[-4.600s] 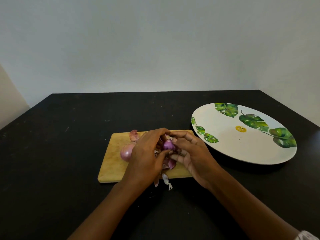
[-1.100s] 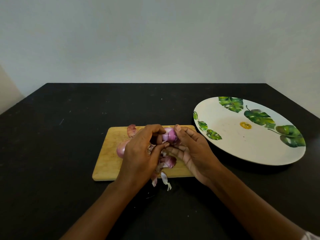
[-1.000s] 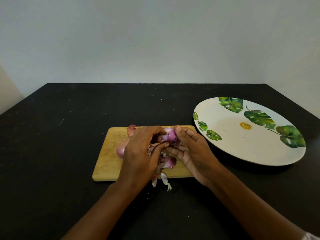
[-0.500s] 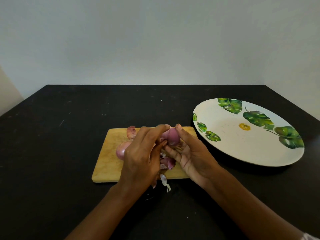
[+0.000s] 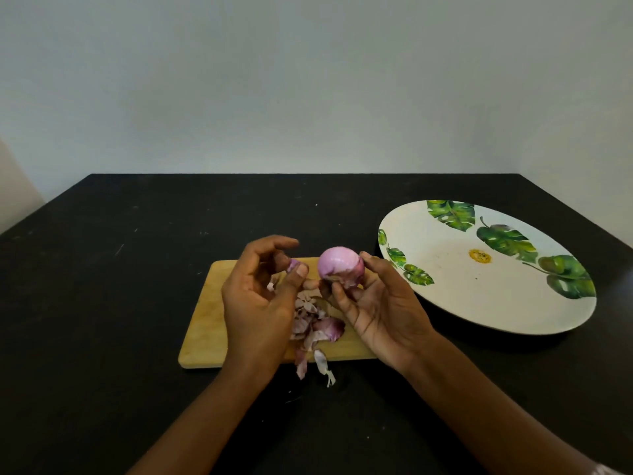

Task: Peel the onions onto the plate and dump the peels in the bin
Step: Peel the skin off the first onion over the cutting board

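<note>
You have a wooden cutting board lying flat near the middle of the black counter, its long side facing you. Beyond the counter's far edge rises a plain pale wall.

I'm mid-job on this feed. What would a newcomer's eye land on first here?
The pale purple onion, mostly bare, held up in the right hand over the cutting board at centre. Next, the left hand beside it, pinching what looks like a scrap of peel above the peel pile on the board. Then the large leaf-print plate to the right on the black table, with no onion on it.
</note>
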{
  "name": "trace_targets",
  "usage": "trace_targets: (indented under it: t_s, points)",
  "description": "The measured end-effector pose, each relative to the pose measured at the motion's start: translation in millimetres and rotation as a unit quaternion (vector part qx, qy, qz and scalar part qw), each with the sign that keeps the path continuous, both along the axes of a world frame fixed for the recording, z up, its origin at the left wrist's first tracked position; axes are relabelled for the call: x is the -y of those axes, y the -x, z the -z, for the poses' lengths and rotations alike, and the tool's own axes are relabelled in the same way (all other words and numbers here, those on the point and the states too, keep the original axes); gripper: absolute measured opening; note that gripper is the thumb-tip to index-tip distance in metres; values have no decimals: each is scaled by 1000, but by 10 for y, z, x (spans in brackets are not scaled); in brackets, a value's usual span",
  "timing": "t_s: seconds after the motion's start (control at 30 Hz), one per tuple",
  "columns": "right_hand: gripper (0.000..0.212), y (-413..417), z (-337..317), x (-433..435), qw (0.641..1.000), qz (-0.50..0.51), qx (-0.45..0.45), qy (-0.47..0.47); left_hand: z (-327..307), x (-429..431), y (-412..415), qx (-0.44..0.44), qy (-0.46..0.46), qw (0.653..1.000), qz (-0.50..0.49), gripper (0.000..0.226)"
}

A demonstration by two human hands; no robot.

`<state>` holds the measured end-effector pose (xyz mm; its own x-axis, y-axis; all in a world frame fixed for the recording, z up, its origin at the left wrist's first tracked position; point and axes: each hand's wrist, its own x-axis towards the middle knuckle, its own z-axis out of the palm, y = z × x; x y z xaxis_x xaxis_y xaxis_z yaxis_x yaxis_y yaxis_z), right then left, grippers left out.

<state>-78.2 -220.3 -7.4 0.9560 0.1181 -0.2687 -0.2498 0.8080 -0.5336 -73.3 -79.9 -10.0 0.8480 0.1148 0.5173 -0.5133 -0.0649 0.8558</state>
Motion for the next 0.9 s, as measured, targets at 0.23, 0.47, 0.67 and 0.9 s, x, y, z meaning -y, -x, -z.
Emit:
trace_targets:
  t_s: [0.23, 0.47, 0.67, 0.9]
  points:
    - [39, 17, 24, -6, 1000, -15, 21, 12, 91, 25, 22, 70, -147, 986, -23, 26]
    - [41, 13, 48, -15, 996, -15, 46, 75, 164, -18, -43, 135, -211, 967, -46, 31]
    - [36, 18, 19, -27, 990, -26, 70, 121, 189, -35, -54, 172, -274, 943, -73, 35]
    - [37, 12, 38, -31, 982, -6, 87, 170, 207, -51, -57, 167, -279, 940, -107, 34]
